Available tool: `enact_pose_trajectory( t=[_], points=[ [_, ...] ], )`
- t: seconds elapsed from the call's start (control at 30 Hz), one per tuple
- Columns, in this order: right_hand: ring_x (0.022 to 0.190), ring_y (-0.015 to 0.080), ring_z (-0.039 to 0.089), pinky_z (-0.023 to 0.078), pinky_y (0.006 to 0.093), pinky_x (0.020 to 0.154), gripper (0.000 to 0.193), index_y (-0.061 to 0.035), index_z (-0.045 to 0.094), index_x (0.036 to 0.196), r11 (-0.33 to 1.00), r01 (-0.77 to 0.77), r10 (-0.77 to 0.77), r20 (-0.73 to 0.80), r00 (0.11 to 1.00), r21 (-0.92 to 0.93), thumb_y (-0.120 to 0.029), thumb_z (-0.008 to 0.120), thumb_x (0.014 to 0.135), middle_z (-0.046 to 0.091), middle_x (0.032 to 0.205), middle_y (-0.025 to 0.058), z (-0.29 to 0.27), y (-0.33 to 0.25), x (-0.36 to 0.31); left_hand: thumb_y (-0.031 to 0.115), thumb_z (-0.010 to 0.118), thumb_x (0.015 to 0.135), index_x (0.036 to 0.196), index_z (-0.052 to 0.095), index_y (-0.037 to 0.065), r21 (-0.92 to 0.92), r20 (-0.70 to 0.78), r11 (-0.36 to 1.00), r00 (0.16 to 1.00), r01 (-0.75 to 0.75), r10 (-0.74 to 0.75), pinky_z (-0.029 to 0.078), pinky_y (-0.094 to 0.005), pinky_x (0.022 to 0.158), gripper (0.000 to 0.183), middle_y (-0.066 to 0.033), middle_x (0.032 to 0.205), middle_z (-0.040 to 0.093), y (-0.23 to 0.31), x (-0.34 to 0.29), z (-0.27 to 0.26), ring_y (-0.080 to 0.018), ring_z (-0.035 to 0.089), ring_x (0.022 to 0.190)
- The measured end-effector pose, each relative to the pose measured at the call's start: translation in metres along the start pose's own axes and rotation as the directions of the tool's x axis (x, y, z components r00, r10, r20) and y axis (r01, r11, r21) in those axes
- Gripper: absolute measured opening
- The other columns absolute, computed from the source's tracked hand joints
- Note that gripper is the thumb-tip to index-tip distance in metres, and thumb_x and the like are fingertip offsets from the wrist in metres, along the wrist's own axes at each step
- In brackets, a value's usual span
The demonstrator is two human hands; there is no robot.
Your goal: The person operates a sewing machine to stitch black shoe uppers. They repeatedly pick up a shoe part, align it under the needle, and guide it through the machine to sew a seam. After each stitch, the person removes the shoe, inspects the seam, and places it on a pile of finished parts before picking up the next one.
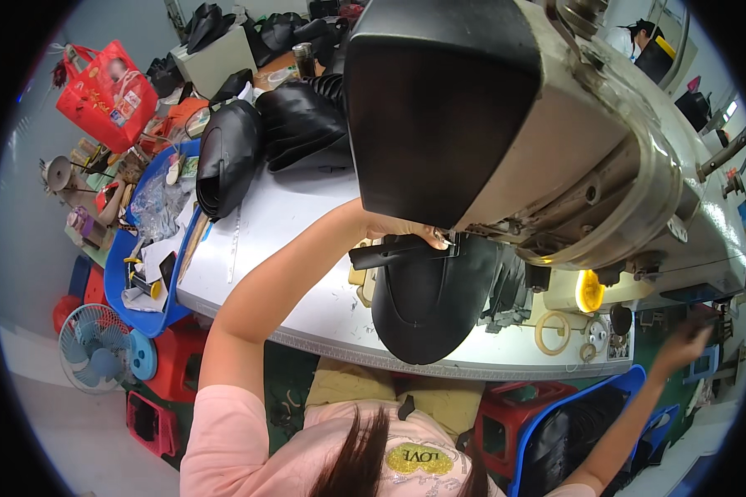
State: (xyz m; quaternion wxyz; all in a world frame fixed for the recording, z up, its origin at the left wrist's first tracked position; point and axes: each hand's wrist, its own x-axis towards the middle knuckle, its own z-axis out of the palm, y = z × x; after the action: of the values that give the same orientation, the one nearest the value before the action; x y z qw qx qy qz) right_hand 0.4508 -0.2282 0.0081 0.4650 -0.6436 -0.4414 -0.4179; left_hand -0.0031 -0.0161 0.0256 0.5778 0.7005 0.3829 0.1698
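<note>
Under the head of a sewing machine [448, 108] lies a black leather shoe upper [427, 319], its rounded end toward me on the white table. My left hand [402, 225] reaches across to it beside the needle area, thumb and fingers closed on its far edge, near a narrow black strip [385, 253]. The machine head hides part of these fingers. Far out to the right, past the table's end, is my right hand [684, 344], smeared by motion. A dark patch shows at its fingertips, but I cannot tell whether it holds anything.
Black uppers [302, 124] are stacked at the back left. A blue basket [123, 286] holds papers and scraps beside the table's left end. At lower right, a blue-rimmed bin [518, 464] holds black pieces near a red stool [506, 406]. A yellow lamp [589, 291] glows under the machine arm.
</note>
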Motion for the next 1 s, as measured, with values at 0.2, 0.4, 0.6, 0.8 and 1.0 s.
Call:
enact_pose_trajectory(
  t=[0.2,0.4,0.6,0.8,1.0],
  points=[
    [0.088,0.0172,0.056,0.042,0.0274,0.077,0.035,-0.0021,0.056,0.107,0.842,-0.203,0.347,0.213,0.914,-0.500,-0.030,0.051,0.086,0.060,0.101,0.0100,-0.038,0.287,0.170,-0.001,0.073,0.060,0.089,0.060,0.006,0.025,0.020,0.999,0.999,-0.033,0.033,0.042,-0.0258,0.081,0.033,-0.0021,0.078,0.058,-0.004,0.004,-0.001,-0.0112,0.053,0.072],
    [0.085,0.0154,0.056,0.042,0.0256,0.075,0.035,-0.0021,0.058,0.104,0.785,-0.201,0.434,0.289,0.853,-0.586,-0.031,0.053,0.084,0.061,0.098,0.0081,-0.022,0.294,0.197,-0.001,0.072,0.060,0.087,0.061,0.004,-0.184,0.076,0.981,0.994,-0.060,0.075,0.045,-0.0256,0.077,0.030,-0.0039,0.079,0.060,-0.031,0.016,-0.006,-0.0131,0.056,0.074],
    [0.081,0.0135,0.057,0.042,0.0237,0.074,0.035,-0.0021,0.060,0.101,0.919,-0.245,0.282,0.081,0.956,-0.311,-0.032,0.054,0.083,0.062,0.095,0.0062,-0.016,0.215,0.181,-0.002,0.069,0.063,0.090,0.060,0.002,-0.332,0.255,0.942,0.958,-0.041,0.131,0.046,-0.0261,0.077,0.029,-0.0064,0.084,0.061,-0.048,0.026,-0.013,-0.0147,0.058,0.079],
    [0.061,0.0076,0.051,0.039,0.0235,0.053,0.024,-0.0067,0.065,0.084,0.954,-0.299,0.298,-0.198,0.934,0.025,-0.029,0.056,0.082,0.062,0.074,0.0005,-0.038,0.069,0.097,-0.002,0.068,0.064,0.091,0.059,0.001,-0.409,0.171,0.912,0.984,0.032,0.042,0.046,-0.0258,0.077,0.029,-0.0073,0.087,0.060,-0.044,0.035,-0.021,-0.0146,0.057,0.081],
    [0.055,0.0082,0.044,0.037,0.0196,0.050,0.013,-0.0026,0.058,0.085,0.924,-0.003,-0.006,0.023,1.000,0.382,-0.007,0.046,0.087,0.055,0.074,0.0033,-0.021,-0.091,-0.023,-0.003,0.067,0.065,0.093,0.059,0.001,-0.532,-0.007,0.845,0.997,0.057,-0.072,0.045,-0.0254,0.078,0.029,-0.0081,0.089,0.060,-0.049,0.022,0.001,-0.0145,0.057,0.083]
  ],
)
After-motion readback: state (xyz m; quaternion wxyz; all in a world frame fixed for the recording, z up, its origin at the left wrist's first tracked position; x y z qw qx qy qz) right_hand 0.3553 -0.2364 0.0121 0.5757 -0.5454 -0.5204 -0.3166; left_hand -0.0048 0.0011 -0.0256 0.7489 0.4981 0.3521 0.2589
